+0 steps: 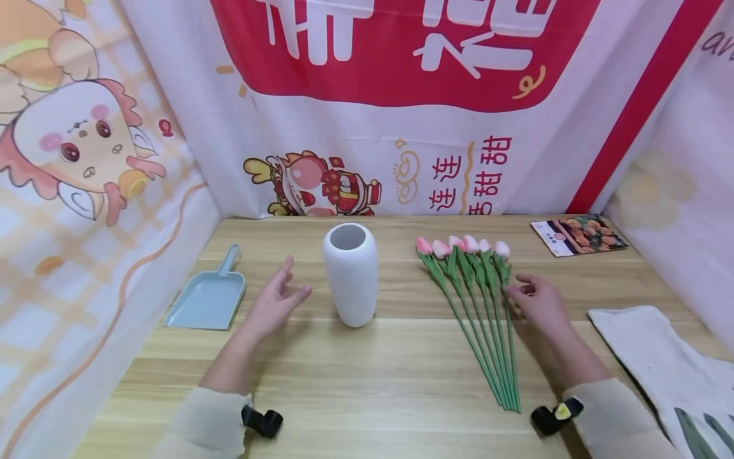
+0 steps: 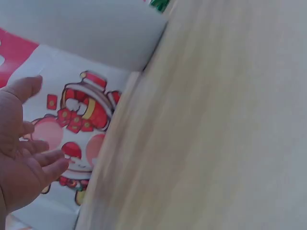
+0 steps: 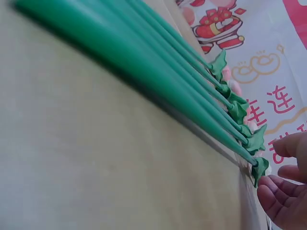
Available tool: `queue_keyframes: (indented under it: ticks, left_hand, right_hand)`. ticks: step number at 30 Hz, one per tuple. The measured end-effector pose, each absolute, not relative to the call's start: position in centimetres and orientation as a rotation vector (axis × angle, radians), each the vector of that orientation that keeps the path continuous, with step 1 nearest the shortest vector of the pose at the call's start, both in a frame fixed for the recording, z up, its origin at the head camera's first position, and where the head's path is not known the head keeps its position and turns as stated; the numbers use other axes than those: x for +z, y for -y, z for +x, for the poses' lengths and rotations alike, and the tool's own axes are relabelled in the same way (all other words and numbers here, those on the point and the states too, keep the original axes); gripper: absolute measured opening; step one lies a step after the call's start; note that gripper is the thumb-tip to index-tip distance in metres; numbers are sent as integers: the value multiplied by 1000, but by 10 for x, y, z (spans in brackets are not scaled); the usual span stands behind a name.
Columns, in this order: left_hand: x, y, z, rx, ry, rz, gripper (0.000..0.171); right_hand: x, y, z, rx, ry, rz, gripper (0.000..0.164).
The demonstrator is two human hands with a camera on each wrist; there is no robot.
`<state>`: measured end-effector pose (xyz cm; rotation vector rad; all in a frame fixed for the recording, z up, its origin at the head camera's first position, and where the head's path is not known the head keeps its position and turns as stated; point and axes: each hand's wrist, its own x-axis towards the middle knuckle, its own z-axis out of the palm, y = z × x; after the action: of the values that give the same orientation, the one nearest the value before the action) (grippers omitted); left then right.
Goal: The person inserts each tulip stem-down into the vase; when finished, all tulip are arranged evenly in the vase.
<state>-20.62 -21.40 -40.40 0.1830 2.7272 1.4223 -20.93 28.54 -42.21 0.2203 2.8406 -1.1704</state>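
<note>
A tall white vase (image 1: 352, 287) stands upright on the wooden table. To its left my left hand (image 1: 275, 303) hovers with fingers spread, apart from the vase; the left wrist view shows the same hand (image 2: 24, 148) holding nothing. Several pink artificial tulips (image 1: 482, 319) lie side by side in a fan, blooms toward the back. At the rightmost stem, my right hand (image 1: 539, 303) has its fingertips right by the upper leaf. In the right wrist view, thumb and fingers stand apart around the end of that green leaf (image 3: 259, 170).
A light blue dustpan (image 1: 212, 296) lies at the left. At the back right is a flat card with a flower picture (image 1: 582, 234). White cloth (image 1: 671, 357) with green leaf shapes lies at the right edge. Printed fabric (image 1: 390, 159) hangs behind the table.
</note>
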Motion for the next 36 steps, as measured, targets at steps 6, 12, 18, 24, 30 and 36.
queue_keyframes:
  ticks: [6,12,18,24,30,36]
  left_hand:
    - [-421,192,-197,1640,-2502,223,88]
    - [-434,176,-190,1696,-2437,219,94]
    - [-442,159,-189,1759,-2414,244,84]
    - [-449,152,-189,1808,-2434,205,71]
    - [-453,151,-190,1857,-2461,152,61]
    - [-454,150,-187,1880,-2452,149,62]
  right_hand:
    - [-429,-283,-196,-1305,-2701,287,62]
    - [-432,-279,-190,-1316,-2630,325,58]
    - [-433,-279,-187,-1263,-2628,322,55]
    - [-433,-279,-186,-1270,-2633,356,54]
    - [-430,-281,-186,-1369,-2583,392,53]
    - [-423,-284,-187,-1499,-2533,443,55]
